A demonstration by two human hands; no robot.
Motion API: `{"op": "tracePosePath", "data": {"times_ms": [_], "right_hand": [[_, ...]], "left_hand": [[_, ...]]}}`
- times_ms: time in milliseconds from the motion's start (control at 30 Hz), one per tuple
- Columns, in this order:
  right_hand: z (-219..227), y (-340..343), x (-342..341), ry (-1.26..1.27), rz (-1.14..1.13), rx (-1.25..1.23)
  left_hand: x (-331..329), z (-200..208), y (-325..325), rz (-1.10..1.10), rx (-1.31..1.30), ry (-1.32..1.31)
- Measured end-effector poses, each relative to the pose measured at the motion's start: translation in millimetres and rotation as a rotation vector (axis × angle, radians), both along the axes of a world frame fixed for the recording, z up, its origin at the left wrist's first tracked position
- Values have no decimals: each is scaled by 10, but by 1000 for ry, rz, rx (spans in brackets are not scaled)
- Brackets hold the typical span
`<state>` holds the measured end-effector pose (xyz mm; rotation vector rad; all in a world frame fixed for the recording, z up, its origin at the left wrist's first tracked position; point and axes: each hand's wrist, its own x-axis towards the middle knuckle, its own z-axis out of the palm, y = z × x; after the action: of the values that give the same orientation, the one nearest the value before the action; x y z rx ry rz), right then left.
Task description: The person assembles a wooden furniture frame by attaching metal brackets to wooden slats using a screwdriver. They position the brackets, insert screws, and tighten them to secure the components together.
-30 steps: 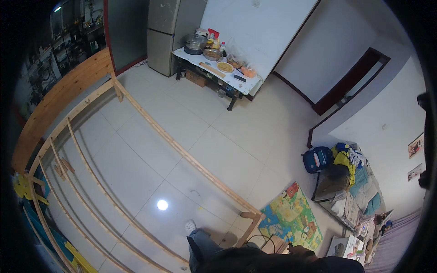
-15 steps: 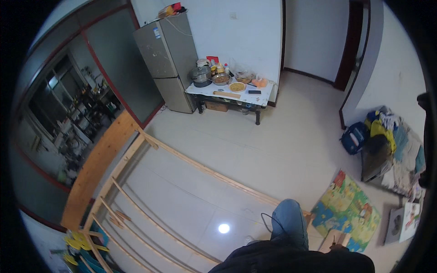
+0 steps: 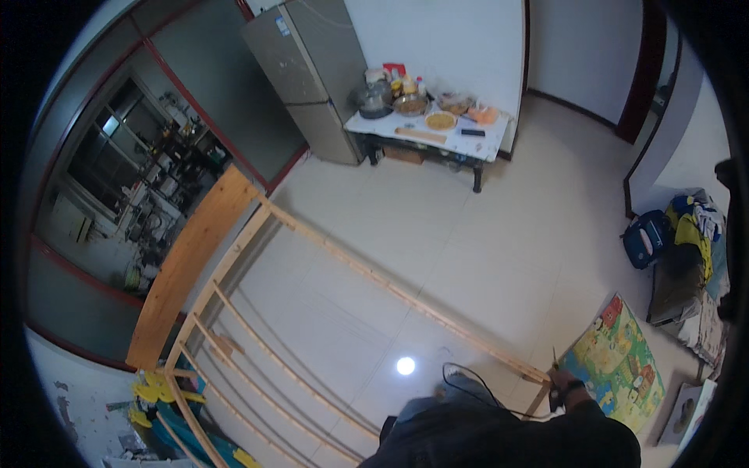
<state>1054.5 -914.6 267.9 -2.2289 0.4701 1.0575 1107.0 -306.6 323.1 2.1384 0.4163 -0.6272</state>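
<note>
My right hand (image 3: 559,381), a dark band at its wrist, is closed around a dark corded tool (image 3: 555,401) with a thin tip pointing up. The hand is beside the near right corner of a pale wooden bed-like frame (image 3: 406,297). From the tool a black cable (image 3: 485,388) loops to the left in front of my legs. Slats (image 3: 265,321) run across the frame from a wide wooden headboard (image 3: 193,267) at its far left end. Of my left hand nothing shows; my dark clothing fills the lower edge.
A colourful play mat (image 3: 616,359) lies right of my hand. Beyond it are a blue backpack (image 3: 647,239) and piled clothes (image 3: 690,226). A low table (image 3: 488,146) with food and pots stands at the back by a fridge (image 3: 328,132). Teal and yellow items (image 3: 173,417) lie lower left.
My view has shifted, and my raised knee is lower. My right hand has moved up from a pale wooden piece by the mat to the frame's corner, where the tool now shows.
</note>
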Motion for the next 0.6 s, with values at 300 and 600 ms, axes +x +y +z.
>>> {"op": "tracePosePath", "data": {"times_ms": [300, 600], "right_hand": [[-190, 641, 1045, -78, 624, 58], [188, 1576, 2165, 175, 627, -54]], "left_hand": [[-426, 52, 605, 280, 58, -1], [-1630, -752, 1471, 631, 94, 241]]}}
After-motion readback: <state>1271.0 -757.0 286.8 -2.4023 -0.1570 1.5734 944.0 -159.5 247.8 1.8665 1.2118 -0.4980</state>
